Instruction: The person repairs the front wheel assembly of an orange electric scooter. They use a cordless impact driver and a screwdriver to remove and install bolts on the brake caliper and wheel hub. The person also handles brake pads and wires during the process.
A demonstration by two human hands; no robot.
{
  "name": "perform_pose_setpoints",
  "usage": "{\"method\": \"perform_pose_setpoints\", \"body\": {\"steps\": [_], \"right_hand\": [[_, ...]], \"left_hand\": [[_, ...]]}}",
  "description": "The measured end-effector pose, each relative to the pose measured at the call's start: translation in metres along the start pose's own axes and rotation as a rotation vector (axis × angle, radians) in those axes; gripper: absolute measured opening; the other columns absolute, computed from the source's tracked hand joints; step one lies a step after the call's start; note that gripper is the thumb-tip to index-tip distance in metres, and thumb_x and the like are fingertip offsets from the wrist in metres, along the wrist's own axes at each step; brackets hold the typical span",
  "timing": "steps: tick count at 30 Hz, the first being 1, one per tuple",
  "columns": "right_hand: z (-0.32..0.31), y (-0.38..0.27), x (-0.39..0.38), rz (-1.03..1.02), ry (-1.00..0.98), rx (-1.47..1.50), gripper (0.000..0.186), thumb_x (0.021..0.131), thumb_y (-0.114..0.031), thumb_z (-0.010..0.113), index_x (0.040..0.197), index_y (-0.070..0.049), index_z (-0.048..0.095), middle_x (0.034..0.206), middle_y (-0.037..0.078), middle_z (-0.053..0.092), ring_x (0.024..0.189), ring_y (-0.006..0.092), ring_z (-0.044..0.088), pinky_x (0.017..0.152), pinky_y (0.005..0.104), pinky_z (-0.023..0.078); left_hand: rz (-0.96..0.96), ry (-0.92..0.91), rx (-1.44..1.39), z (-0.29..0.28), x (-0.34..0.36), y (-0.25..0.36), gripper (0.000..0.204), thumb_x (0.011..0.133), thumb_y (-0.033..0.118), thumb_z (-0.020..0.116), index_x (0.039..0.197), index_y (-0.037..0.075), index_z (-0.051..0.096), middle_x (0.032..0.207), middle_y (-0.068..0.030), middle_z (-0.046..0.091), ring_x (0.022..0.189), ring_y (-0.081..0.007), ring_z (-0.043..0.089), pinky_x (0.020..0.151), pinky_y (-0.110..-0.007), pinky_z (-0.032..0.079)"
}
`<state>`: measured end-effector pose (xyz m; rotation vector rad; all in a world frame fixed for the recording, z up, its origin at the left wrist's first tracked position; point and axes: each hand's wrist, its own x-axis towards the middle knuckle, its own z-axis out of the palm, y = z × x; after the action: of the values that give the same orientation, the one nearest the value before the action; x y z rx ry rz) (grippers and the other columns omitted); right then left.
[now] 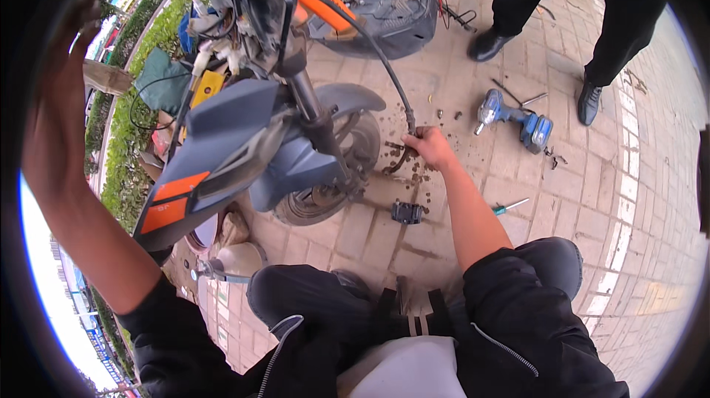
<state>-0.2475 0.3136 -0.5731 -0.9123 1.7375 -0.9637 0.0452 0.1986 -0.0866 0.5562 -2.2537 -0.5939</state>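
A grey scooter [229, 117] with orange panels stands before me, its front fork bare and wiring exposed at the top. My right hand [425, 145] is closed around the lower part of a long black cable [384, 58] beside the front wheel [310, 213]. My left hand [70, 87] is raised at the far left edge, its fingers dim in the lens rim, so what they touch is unclear. Below my right hand lie scattered dark spots and a small black block-shaped part [407, 212]. A green-handled screwdriver [512, 206] lies right of my forearm.
A blue cordless impact driver [503, 113] lies on the paving. Another person's legs in black trousers [617, 28] stand at upper right. A grey scooter panel [399, 28] with tools is behind. Hedges [118, 191] line the left, with a metal container [237, 261] near my knee.
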Motion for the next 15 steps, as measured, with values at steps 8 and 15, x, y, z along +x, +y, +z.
{"method": "perform_pose_setpoints", "body": {"steps": [8, 15], "right_hand": [[0.016, -0.006, 0.01, -0.045, -0.135, 0.272, 0.033, 0.086, -0.028, 0.071, 0.077, 0.003, 0.066, 0.064, 0.007, 0.063, 0.054, 0.0127, 0.056, 0.053, 0.0275, 0.046], [0.011, -0.007, 0.031, -0.125, -0.058, 0.456, 0.028, 0.092, -0.022, 0.064, 0.081, 0.003, 0.064, 0.071, 0.006, 0.064, 0.059, 0.0114, 0.055, 0.06, 0.0273, 0.047]], "left_hand": [[-0.538, -1.313, -0.448, 0.219, -0.192, -0.021, 0.035, 0.095, 0.028, 0.058, 0.112, -0.001, 0.064, 0.097, -0.0147, 0.067, 0.085, -0.0259, 0.064, 0.078, -0.034, 0.05], [-1.366, -0.728, -0.751, 0.394, -0.289, -0.104, 0.029, 0.093, 0.028, 0.058, 0.098, 0.0, 0.065, 0.081, -0.0066, 0.062, 0.07, -0.013, 0.058, 0.063, -0.029, 0.048]]}}
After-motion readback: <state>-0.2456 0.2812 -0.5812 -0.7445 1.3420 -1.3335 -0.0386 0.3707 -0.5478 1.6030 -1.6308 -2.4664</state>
